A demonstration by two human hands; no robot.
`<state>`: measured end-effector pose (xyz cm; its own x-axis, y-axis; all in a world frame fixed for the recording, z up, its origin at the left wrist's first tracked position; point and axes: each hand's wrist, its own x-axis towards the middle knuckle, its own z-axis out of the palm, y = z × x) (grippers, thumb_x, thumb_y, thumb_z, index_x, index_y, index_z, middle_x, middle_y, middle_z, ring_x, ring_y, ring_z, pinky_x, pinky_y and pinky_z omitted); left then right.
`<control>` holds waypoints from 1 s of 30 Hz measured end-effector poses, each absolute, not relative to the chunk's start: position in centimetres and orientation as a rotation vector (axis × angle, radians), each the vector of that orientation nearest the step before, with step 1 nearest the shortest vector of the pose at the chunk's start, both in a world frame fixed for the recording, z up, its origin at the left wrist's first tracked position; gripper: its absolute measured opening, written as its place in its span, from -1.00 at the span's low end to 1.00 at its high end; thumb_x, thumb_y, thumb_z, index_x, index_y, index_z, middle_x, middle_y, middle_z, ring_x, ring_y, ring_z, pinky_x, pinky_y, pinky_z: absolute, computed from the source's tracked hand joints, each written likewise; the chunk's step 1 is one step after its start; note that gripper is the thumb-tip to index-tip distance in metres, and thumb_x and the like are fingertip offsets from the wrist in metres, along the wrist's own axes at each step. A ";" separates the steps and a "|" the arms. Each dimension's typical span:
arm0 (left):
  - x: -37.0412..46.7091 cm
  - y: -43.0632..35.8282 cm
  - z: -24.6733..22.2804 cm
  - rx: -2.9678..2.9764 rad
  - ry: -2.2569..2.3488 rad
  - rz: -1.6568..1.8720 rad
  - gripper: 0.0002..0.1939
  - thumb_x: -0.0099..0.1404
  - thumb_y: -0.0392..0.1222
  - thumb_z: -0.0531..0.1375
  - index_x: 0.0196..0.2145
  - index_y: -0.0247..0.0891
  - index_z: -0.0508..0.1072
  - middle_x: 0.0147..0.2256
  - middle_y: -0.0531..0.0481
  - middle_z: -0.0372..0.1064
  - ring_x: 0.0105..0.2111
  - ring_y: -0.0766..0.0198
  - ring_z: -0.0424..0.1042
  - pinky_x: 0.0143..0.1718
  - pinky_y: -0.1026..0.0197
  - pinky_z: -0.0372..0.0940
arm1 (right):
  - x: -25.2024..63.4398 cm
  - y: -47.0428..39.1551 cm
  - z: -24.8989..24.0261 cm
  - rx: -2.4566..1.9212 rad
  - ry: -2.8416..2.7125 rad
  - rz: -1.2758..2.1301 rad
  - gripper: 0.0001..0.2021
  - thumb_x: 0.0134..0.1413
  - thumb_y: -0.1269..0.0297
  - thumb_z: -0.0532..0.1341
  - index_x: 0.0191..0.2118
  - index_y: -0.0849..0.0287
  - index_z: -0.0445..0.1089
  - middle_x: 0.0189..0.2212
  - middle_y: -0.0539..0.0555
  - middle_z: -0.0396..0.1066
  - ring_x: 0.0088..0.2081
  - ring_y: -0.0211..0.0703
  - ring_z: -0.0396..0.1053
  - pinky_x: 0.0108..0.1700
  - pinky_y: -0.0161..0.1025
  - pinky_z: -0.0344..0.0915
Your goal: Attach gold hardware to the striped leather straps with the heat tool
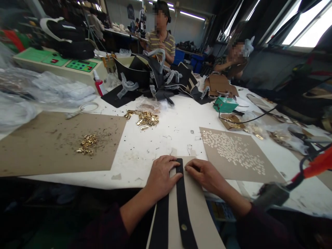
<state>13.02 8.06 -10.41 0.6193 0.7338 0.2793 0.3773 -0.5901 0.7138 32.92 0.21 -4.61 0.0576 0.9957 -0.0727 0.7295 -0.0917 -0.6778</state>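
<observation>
A beige panel with black bands extends from the table's front edge toward me. Along it runs a black strap with a round metal snap near its lower end. My left hand grips the strap's far end, thumb and fingers on its left side. Just right of that end is my right hand, its thumb and forefinger pinched together. Whatever the right fingertips may hold is too small to make out.
Gold metal fittings and gold clasps lie in piles on the left. Small pale rings cover a cardboard sheet on the right. An orange-wrapped tool juts in at right. Black bag pieces and two people are beyond.
</observation>
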 end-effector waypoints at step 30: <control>13.3 8.5 -10.7 2.271 0.869 0.753 -0.70 0.20 -0.21 0.43 -0.10 -0.07 0.58 0.06 0.03 0.49 0.12 0.04 0.39 0.16 -0.11 0.22 | 32.1 -8.6 -6.4 -1.967 -0.822 0.378 -0.53 0.11 -0.14 0.32 -0.03 0.13 0.51 -0.23 0.10 0.57 -0.28 0.00 0.53 -0.17 -0.09 0.47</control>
